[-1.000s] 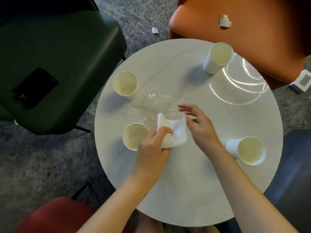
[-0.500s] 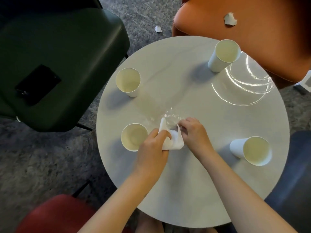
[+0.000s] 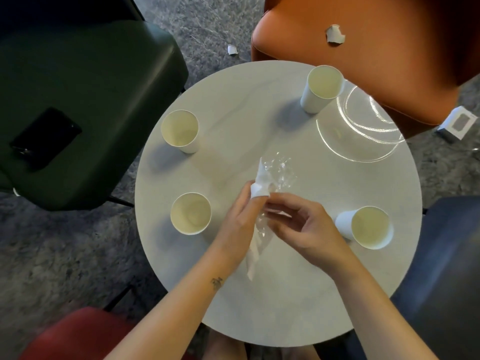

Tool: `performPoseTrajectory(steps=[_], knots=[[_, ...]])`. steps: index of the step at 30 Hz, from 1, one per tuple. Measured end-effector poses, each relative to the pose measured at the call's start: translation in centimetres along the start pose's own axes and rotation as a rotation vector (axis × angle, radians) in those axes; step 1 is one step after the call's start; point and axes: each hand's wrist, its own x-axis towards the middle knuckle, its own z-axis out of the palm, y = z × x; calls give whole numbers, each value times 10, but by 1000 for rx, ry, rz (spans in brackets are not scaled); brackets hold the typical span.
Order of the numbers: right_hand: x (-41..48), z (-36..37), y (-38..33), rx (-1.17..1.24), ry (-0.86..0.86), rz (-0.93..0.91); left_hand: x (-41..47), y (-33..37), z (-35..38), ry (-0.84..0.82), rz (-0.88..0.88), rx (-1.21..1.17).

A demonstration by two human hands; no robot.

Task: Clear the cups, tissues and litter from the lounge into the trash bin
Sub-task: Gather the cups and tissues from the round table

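While the near-left cup (image 3: 191, 213) stands on the round table (image 3: 285, 294), the left hand (image 3: 237, 224) pinches the white tissue (image 3: 259, 181) over the table's middle, fingers clamped on it; the right hand (image 3: 306, 229) curls its fingers round the same tissue, near the right cup (image 3: 368, 227).

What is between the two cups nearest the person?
In the head view, the left hand and right hand meet between the near-left cup and near-right cup, gripping a white tissue and crumpled clear plastic.

Cups far-L (image 3: 179, 129), near-L (image 3: 191, 213), far-R (image 3: 323, 87), near-R (image 3: 368, 227) ring tbl (image 3: 259, 113); mid lane open.
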Motion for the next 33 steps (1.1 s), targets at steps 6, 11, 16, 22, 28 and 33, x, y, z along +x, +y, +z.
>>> performPoseTrajectory(steps=[6, 11, 16, 22, 28, 33], knots=[[-8, -1, -5, -563, 158, -285, 1, 5, -3, 194, -16, 64], [-9, 24, 3, -499, -38, -116, -3, 16, 6, 144, -155, -47], [-5, 34, 7, -423, 281, -263, -16, 25, -14, -80, -263, -444], [11, 35, 5, -311, 393, -229, -30, 15, -39, 2, -125, -150], [16, 55, 2, -206, 290, -151, -40, 11, -56, 266, 112, 71], [11, 65, 2, -191, -32, -188, -44, 8, -73, 402, 132, 63]])
